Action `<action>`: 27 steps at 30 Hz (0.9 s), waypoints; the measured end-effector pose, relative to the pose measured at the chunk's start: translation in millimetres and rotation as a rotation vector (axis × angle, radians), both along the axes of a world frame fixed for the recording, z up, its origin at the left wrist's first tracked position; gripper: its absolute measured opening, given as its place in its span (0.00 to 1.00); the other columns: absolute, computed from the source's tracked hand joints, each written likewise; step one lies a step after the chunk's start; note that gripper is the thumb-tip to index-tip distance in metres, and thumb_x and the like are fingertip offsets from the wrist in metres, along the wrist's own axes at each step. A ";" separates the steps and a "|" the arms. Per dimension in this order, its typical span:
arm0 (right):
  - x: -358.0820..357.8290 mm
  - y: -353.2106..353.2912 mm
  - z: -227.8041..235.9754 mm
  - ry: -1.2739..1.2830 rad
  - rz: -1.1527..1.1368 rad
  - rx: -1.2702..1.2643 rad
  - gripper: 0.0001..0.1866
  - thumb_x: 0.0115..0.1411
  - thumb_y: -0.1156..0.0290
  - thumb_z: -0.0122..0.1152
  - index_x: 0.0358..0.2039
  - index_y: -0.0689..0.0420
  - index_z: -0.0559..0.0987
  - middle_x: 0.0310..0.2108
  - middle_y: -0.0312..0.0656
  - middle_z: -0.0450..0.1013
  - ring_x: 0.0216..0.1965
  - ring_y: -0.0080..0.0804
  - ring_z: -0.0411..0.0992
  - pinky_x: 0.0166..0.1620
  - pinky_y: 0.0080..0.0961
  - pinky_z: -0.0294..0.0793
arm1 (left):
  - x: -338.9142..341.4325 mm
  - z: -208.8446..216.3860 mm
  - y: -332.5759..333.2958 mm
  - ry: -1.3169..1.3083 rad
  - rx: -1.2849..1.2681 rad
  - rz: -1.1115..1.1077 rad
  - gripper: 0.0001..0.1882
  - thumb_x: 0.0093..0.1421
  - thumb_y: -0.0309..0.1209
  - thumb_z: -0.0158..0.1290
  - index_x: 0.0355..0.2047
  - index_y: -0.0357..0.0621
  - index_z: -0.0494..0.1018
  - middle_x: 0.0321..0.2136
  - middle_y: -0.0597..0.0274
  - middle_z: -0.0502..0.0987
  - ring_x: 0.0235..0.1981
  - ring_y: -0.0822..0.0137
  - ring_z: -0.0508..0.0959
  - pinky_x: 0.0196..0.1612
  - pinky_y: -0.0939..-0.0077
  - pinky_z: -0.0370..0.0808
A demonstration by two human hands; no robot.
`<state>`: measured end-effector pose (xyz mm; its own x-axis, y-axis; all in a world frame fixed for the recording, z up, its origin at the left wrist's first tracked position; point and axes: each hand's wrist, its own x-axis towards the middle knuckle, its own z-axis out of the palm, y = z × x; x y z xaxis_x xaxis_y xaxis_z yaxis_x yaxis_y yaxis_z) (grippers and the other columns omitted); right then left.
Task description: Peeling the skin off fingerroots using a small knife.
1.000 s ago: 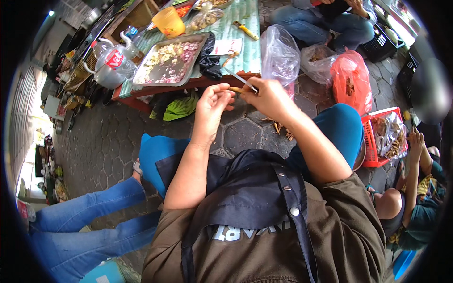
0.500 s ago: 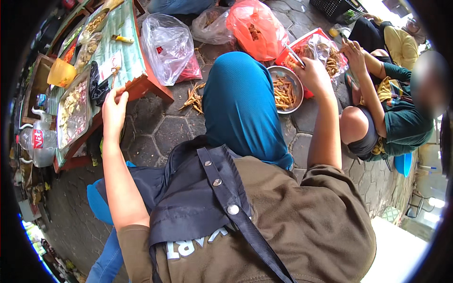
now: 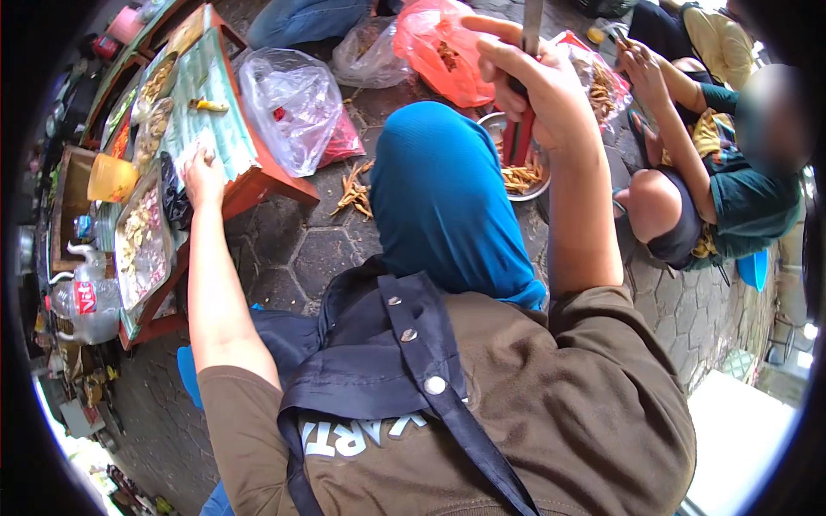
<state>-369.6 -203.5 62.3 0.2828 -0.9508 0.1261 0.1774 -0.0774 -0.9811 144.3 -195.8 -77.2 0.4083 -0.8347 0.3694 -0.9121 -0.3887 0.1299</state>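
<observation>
My right hand [image 3: 555, 99] is raised above the metal bowl [image 3: 535, 196], closed around a knife [image 3: 533, 24] with its blade upward and a red and black handle below. In the bowl lie thin brown finger-like roots [image 3: 520, 179], partly hidden by my hand and the handle. My left hand [image 3: 205, 179] reaches over the low table [image 3: 243, 155] beside a white packet. Its fingers are bent together, and whatever they hold is too small to make out. A metal tray [image 3: 143, 245] of pale cut pieces stands close to my left wrist.
A clear plastic bag [image 3: 288, 90], a red bag [image 3: 439, 43] and loose roots [image 3: 354, 189] lie on the paving. An orange cup [image 3: 112, 178], a yellow brush [image 3: 209, 105] and a large bottle [image 3: 93, 301] stand left. Another person [image 3: 748, 181] sits at right.
My right hand has come up and closer, with the knife now pointing upward over the bowl. My left hand has moved farther in over the table, to the white packet.
</observation>
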 end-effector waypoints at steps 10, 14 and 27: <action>142.0 5.9 32.6 -0.343 0.411 0.090 0.13 0.59 0.71 0.57 0.44 0.61 0.76 0.18 0.31 0.66 0.11 0.13 0.56 0.14 0.15 0.53 | -6.8 36.2 7.0 1.111 -0.491 -0.077 0.10 0.63 0.29 0.50 0.42 0.37 0.72 0.33 0.61 0.79 0.31 0.70 0.78 0.29 0.77 0.75; 154.2 -1.0 -23.8 -0.182 0.359 0.241 0.15 0.58 0.71 0.56 0.45 0.62 0.74 0.18 0.31 0.64 0.11 0.13 0.56 0.14 0.15 0.52 | -46.0 53.9 19.3 1.674 -0.469 -0.393 0.10 0.61 0.28 0.52 0.42 0.38 0.72 0.32 0.59 0.79 0.29 0.70 0.79 0.30 0.78 0.75; 143.6 -1.1 -46.9 0.277 0.303 0.148 0.16 0.58 0.69 0.57 0.47 0.60 0.74 0.22 0.30 0.65 0.14 0.11 0.57 0.16 0.12 0.53 | -115.7 50.9 62.4 1.938 -0.291 -0.503 0.11 0.64 0.25 0.46 0.46 0.36 0.70 0.40 0.57 0.76 0.39 0.68 0.78 0.44 0.74 0.75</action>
<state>-226.0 -204.5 15.3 0.5557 -0.8219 -0.1251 -0.1008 0.0827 -0.9915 28.5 -133.4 -26.4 0.1497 -0.9865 -0.0662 0.4807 0.0141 0.8767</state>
